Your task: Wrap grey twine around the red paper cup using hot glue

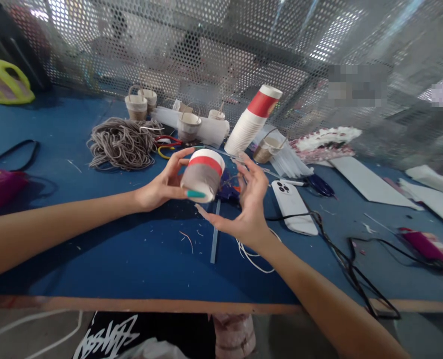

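My left hand (161,184) grips a small paper cup (203,174) above the blue table (131,249). The cup has a red band near its rim and grey-brown cord wound around its lower part. My thumb, with a teal nail, presses its base. My right hand (249,202) hovers just right of the cup with fingers spread and holds nothing. A clear glue stick (215,234) lies on the table under the hands.
A pile of grey-brown cord (122,143) lies at the back left. Several small cord-wrapped cups with handles (137,105) and a leaning stack of paper cups (251,120) stand behind. A white phone (294,205), black cables (341,254) and white card pieces (367,182) lie to the right.
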Tool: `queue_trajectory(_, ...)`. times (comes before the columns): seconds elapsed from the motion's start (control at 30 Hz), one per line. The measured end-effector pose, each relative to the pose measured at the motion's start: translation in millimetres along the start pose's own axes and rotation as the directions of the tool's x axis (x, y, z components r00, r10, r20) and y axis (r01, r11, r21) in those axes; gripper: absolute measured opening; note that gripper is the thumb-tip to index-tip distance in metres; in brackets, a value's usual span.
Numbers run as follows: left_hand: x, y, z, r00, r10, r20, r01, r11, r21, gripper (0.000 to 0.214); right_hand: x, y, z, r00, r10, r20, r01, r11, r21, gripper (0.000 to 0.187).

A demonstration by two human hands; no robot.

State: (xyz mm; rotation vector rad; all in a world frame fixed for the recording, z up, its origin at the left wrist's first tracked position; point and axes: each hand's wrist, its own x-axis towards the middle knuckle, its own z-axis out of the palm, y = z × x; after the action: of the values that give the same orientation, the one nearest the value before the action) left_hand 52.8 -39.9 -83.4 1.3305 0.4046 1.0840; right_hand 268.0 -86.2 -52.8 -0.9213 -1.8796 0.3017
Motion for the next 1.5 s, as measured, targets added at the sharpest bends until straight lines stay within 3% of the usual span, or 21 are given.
queue_trajectory(0.1, -4.3, -0.8, 1.1, 0.991, 0.100, 0.084, -0.112, 0.980, 0.162, 0.095, 0.7, 1.2, -2.8, 0.991, 0.051, 0.125, -0.055, 0.998, 0.023, 0.112)
queue_trajectory(0.23, -5.8, -2.3, 0.0, 0.952, 0.212, 0.219, -0.274, 0.910, 0.311, 0.089, 2.0, 5.3, -5.6, 0.969, -0.013, 0.247, -0.019, 0.992, 0.127, 0.105)
queue_trajectory(0.37, -4.2, -7.6, -1.8, 0.908, 0.351, 0.229, -0.418, 0.721, 0.553, 0.092, 2.1, 10.8, -7.9, 0.976, -0.093, 0.198, 0.077, 0.993, 0.089, 0.098)
queue_trajectory(0.5, -4.3, -8.4, 1.2, 0.871, 0.438, 0.221, -0.449, 0.528, 0.721, 0.105, -0.3, 6.1, -8.6, 0.968, -0.128, 0.218, 0.137, 0.990, -0.029, 0.101)
queue_trajectory(0.57, -6.1, -6.6, 4.0, 0.860, 0.455, 0.231, -0.453, 0.475, 0.754, 0.100, -1.6, 3.2, -7.4, 0.959, -0.129, 0.252, 0.153, 0.985, -0.077, 0.104)
queue_trajectory(0.63, -8.2, -4.5, 6.2, 0.873, 0.441, 0.208, -0.427, 0.486, 0.763, 0.091, -2.0, 2.9, -5.9, 0.953, -0.127, 0.277, 0.158, 0.983, -0.093, 0.107)
queue_trajectory(0.77, -8.8, -2.4, 7.5, 0.920, 0.381, 0.088, -0.350, 0.704, 0.618, 0.081, 0.7, 9.2, -6.1, 0.952, -0.124, 0.281, 0.142, 0.989, -0.043, 0.109)
queue_trajectory(0.83, -7.0, -2.9, 7.5, 0.923, 0.372, 0.101, -0.369, 0.777, 0.510, 0.078, 2.3, 12.0, -7.6, 0.950, -0.112, 0.292, 0.121, 0.993, -0.013, 0.105)
queue_trajectory(0.93, -3.8, -5.1, 6.9, 0.913, 0.381, 0.148, -0.404, 0.786, 0.468, 0.077, 3.3, 11.6, -9.5, 0.945, -0.112, 0.308, 0.111, 0.994, 0.022, 0.099)
queue_trajectory(1.0, -2.8, -7.0, 6.2, 0.891, 0.422, 0.168, -0.441, 0.713, 0.545, 0.085, 3.0, 8.5, -9.6, 0.945, -0.135, 0.297, 0.143, 0.990, -0.005, 0.097)
queue_trajectory(1.1, -4.1, -9.5, 5.8, 0.828, 0.518, 0.215, -0.495, 0.494, 0.715, 0.095, 1.5, 2.9, -8.2, 0.941, -0.170, 0.291, 0.209, 0.972, -0.107, 0.098)
queue_trajectory(1.17, -6.2, -10.7, 6.1, 0.794, 0.567, 0.221, -0.484, 0.368, 0.793, 0.096, 0.4, 0.3, -6.8, 0.940, -0.188, 0.285, 0.239, 0.959, -0.155, 0.100)
queue_trajectory(1.23, -7.7, -11.6, 6.1, 0.777, 0.599, 0.195, -0.449, 0.310, 0.838, 0.096, -0.5, -1.1, -5.5, 0.941, -0.203, 0.270, 0.259, 0.947, -0.192, 0.105)
queue_trajectory(1.3, -7.6, -12.3, 5.2, 0.783, 0.599, 0.166, -0.422, 0.317, 0.849, 0.096, -0.8, -1.6, -4.8, 0.942, -0.210, 0.263, 0.269, 0.939, -0.213, 0.108)
queue_trajectory(1.37, -5.9, -12.2, 3.9, 0.816, 0.565, 0.125, -0.404, 0.402, 0.822, 0.093, -0.5, -1.1, -4.7, 0.942, -0.198, 0.271, 0.255, 0.947, -0.195, 0.108)
queue_trajectory(1.5, -2.3, -8.1, 3.7, 0.918, 0.395, -0.025, -0.309, 0.755, 0.579, 0.091, 0.2, 3.3, -5.5, 0.949, -0.112, 0.295, 0.148, 0.984, -0.100, 0.105)
